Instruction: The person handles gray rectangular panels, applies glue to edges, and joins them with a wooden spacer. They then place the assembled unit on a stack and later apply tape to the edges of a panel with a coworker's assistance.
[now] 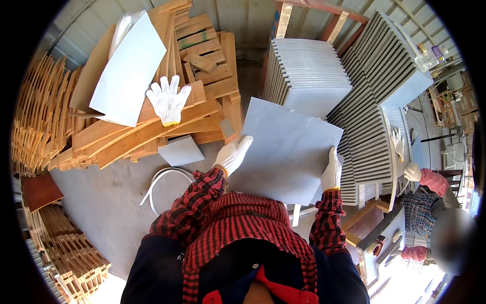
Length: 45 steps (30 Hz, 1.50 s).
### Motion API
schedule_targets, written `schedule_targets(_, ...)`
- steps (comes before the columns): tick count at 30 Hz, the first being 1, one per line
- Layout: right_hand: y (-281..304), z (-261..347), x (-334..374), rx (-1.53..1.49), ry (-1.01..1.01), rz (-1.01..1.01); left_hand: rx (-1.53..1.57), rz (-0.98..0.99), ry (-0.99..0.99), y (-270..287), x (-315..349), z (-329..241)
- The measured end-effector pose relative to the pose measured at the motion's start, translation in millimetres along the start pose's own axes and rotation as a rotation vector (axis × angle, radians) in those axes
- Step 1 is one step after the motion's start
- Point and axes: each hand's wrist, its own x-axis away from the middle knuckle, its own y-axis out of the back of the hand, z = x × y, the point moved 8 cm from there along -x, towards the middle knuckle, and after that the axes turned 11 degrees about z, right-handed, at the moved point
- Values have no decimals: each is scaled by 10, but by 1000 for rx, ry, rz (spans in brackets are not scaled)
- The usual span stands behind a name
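Note:
A flat grey panel (283,149) is held tilted in front of my body, between my two white-gloved hands. My left hand (234,156) is closed on its left edge, thumb side lying along the face. On the opposite edge, my right hand (331,171) grips the panel, with its fingers partly hidden behind. Just beyond the panel stands a stack of similar grey panels (313,71) with evenly spaced edges. More stacked panels (362,147) rise close to my right hand.
Wooden pallets and boards (197,109) are piled at the left, carrying a loose white glove (169,100) and an open white carton (129,71). A coiled white strip (164,177) lies on the floor. At right, a person in pink sleeves (435,182) works beside a workbench (387,243).

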Motion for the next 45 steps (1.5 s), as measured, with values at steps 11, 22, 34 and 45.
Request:
schedule_targets(11,54,482,-1512,51,-46,89,-32,-46,27,395,-1205,-708)
schedule_targets(22,142,441,-2259,-110,-111,49,-67,-35,79,433,-1895,-888)
schedule_targets(34,164,304,-2552,-110,-205,12,-48,-82,98,688,-1995,-1229)
schedule_targets(45,150,549,-2608,89,-202,0,-617,-262,-622,986,-2517,-2933)
